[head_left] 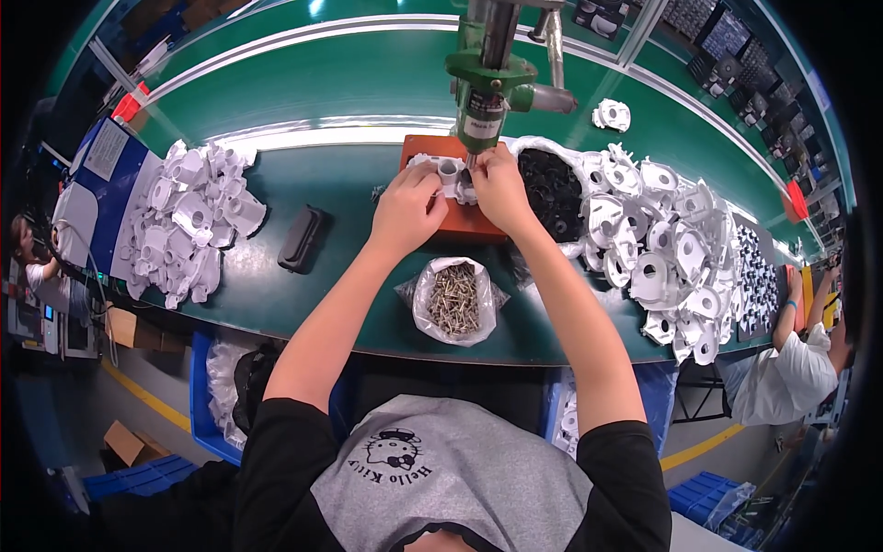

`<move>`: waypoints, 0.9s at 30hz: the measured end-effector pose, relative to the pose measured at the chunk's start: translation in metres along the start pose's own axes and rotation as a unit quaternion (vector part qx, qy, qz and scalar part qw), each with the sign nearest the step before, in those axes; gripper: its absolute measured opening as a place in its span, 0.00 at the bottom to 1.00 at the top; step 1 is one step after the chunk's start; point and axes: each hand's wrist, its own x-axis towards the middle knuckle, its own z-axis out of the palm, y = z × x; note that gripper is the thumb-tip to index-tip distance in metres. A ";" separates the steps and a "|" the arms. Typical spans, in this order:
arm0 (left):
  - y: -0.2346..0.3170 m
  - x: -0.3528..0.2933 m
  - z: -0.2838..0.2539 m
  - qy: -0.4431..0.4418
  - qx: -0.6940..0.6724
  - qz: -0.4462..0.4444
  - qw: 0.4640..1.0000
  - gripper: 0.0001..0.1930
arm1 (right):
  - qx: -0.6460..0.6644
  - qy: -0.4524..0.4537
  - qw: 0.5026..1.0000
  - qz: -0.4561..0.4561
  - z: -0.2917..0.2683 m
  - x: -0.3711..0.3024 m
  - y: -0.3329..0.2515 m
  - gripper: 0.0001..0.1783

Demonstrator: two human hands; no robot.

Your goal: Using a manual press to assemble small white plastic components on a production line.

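Under the near edge of the bench, a blue bin sits to the left. On the bench, an open plastic bag full of screws stands between the forearms. A black case lies to the left, with a heap of white plastic parts beyond it. To the right, a larger white heap crowds against a bag of black parts, close by the right wrist. Farther in, a white part rests on an orange block. A green press overhangs it, the rod coming down beside the right fingers and hiding some of the work.

Both forearms reach forward, converging on the block. The left hand bends its fingers over the part's left side; whether they pinch it cannot be told. The right hand bunches its fingertips near the rod, their grip hidden. Past the bench lies a lone white piece.
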 end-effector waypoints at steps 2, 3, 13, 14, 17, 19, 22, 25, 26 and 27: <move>0.000 0.001 0.000 -0.001 0.001 -0.001 1.000 0.06 | -0.020 0.013 1.000 0.005 0.000 0.000 -0.003 0.03; 0.001 0.001 0.000 0.000 -0.001 0.001 1.000 0.06 | -0.020 0.013 1.000 0.006 0.000 0.000 -0.003 0.03; 0.000 -0.001 -0.001 0.000 0.000 -0.001 1.000 0.06 | -0.073 0.000 0.997 0.022 0.004 -0.002 -0.008 0.14; 0.000 -0.001 -0.001 0.001 0.000 -0.001 1.000 0.06 | -0.084 -0.008 0.996 0.018 0.003 -0.002 -0.009 0.17; 0.001 -0.001 0.000 0.007 0.005 0.009 1.000 0.06 | -0.066 0.012 0.998 0.020 0.003 -0.004 -0.013 0.17; 0.001 0.000 0.001 0.010 -0.005 0.003 1.000 0.05 | -0.012 0.001 0.998 0.062 -0.003 -0.004 -0.017 0.17; 0.000 0.000 0.000 0.006 -0.001 0.000 1.000 0.06 | 0.058 0.027 0.994 0.093 -0.015 -0.014 -0.016 0.17; -0.001 -0.001 -0.002 0.005 -0.002 -0.001 1.000 0.06 | 0.067 0.045 0.995 0.064 -0.030 -0.039 -0.029 0.17; 0.001 0.000 -0.002 0.006 -0.009 0.001 1.000 0.06 | 0.037 0.029 0.998 0.035 -0.042 -0.050 -0.039 0.17; 0.000 0.000 -0.002 0.007 -0.010 -0.001 1.000 0.06 | 0.061 0.013 0.998 0.029 -0.048 -0.062 -0.047 0.14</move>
